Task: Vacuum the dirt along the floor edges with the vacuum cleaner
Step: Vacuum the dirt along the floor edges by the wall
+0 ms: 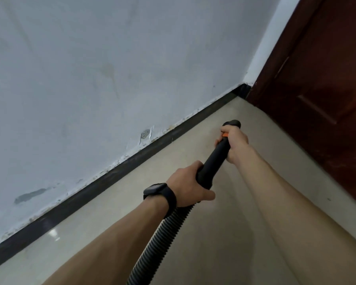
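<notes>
Hands fill the middle of the head view: the left hand (188,183), with a black wristwatch (159,192) on its wrist, curls its fingers round the lower end of a black plastic vacuum cleaner tube (214,159) just right of the frame's centre, while the right hand (236,140) grips the same tube higher up, beside an orange band (225,134). A grey ribbed hose (164,233) runs from under the left hand down to the bottom edge of the frame. The tube points toward the upper right; its far end is foreshortened and hidden past the right hand, so the nozzle cannot be made out. A black skirting board (111,171) crosses diagonally from lower left to upper right, under a scuffed pale grey wall (90,68). Glossy beige floor (255,202) lies beneath the arms, and a dark red-brown wooden door (327,89) stands at the right.
</notes>
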### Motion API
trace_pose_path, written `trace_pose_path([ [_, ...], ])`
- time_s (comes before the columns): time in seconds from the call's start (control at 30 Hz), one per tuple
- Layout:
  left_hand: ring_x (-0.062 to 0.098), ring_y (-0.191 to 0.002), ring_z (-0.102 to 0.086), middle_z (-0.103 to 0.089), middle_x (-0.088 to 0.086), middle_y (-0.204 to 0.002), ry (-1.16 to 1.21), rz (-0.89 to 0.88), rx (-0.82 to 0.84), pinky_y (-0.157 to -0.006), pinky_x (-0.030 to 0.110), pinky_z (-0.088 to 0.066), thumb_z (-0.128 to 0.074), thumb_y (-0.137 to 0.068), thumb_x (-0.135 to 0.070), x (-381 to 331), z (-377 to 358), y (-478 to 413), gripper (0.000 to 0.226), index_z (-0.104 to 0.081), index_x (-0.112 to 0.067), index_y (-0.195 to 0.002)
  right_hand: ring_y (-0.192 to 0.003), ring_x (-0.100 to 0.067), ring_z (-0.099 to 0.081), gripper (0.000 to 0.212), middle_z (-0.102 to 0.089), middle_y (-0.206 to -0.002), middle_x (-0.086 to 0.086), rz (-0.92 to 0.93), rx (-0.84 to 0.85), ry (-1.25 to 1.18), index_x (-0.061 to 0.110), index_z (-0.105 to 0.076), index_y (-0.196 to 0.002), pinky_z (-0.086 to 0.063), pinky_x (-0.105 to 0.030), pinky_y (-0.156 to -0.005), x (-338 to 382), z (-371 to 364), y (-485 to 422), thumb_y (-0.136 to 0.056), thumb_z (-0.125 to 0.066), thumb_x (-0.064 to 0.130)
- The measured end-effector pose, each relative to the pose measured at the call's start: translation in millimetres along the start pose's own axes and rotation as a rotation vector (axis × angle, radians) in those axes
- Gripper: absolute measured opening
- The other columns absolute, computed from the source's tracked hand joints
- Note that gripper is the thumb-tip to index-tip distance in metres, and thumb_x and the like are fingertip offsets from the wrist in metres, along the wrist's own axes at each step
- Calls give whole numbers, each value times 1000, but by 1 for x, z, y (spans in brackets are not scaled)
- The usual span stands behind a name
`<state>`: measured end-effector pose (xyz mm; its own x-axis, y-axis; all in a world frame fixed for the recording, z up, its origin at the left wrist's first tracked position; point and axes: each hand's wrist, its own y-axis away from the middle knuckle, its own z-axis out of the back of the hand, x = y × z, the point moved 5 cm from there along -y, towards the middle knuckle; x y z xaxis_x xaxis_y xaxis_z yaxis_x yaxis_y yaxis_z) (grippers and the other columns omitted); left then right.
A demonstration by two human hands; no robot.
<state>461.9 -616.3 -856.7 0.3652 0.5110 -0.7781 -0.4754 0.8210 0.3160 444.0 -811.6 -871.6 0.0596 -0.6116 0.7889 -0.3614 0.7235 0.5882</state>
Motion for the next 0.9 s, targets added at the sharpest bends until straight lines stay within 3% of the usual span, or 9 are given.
trace_pose_path([
  [0.3, 15, -67, -59, -60, -8, -77, -259, -26, -132, -56, 31, -49, -76, -65, -41, -78, 18, -89, 42, -46, -35, -94, -59, -17, -63, 14, -59, -78, -5, -47, 149, -197, 8, -60, -97, -60, -35, -60, 75, 14, -31, -95, -71, 17],
  [0.37, 17, -68, -57, -58, -8, -79, -382, -20, -141, -52, 30, -44, -74, -67, -38, -96, 20, -101, 43, -43, -34, -96, -62, -21, -61, 18, -58, -72, -6, -109, 97, -178, 7, -57, -93, -59, -39, -63, 80, 20, -31, -97, -68, 19],
  [0.47, 15, -63, -51, -52, -6, -84, -561, -79, -155, -48, 27, -34, -68, -75, -30, -122, 22, -112, 40, -40, -32, -103, -48, -20, -52, 19, -52, -52, -3, -156, -30, -166, 10, -51, -86, -55, -36, -64, 92, 30, -34, -97, -64, 17],
  [0.53, 16, -61, -48, -50, -4, -85, -620, -119, -163, -48, 29, -37, -63, -79, -27, -132, 23, -119, 36, -38, -29, -105, -42, -16, -51, 18, -50, -48, 0, -145, -97, -162, 12, -52, -87, -57, -34, -64, 100, 34, -40, -96, -67, 17],
  [0.7, 17, -64, -54, -53, -8, -81, -518, -81, -118, -49, 29, -39, -64, -74, -33, -127, 22, -147, 35, -40, -30, -100, -43, -15, -53, 16, -55, -59, -2, -123, -174, -82, 10, -58, -97, -54, -30, -55, 106, 31, -70, -97, -70, 20],
  [0.9, 9, -70, -57, -57, -12, -82, -214, 10, 5, -56, 28, -45, -76, -70, -39, -93, 4, -218, 46, -47, -35, -105, -54, -20, -60, 18, -62, -67, -5, -86, -289, 44, 8, -62, -101, -49, -31, -53, 112, 41, -143, -94, -71, 22],
])
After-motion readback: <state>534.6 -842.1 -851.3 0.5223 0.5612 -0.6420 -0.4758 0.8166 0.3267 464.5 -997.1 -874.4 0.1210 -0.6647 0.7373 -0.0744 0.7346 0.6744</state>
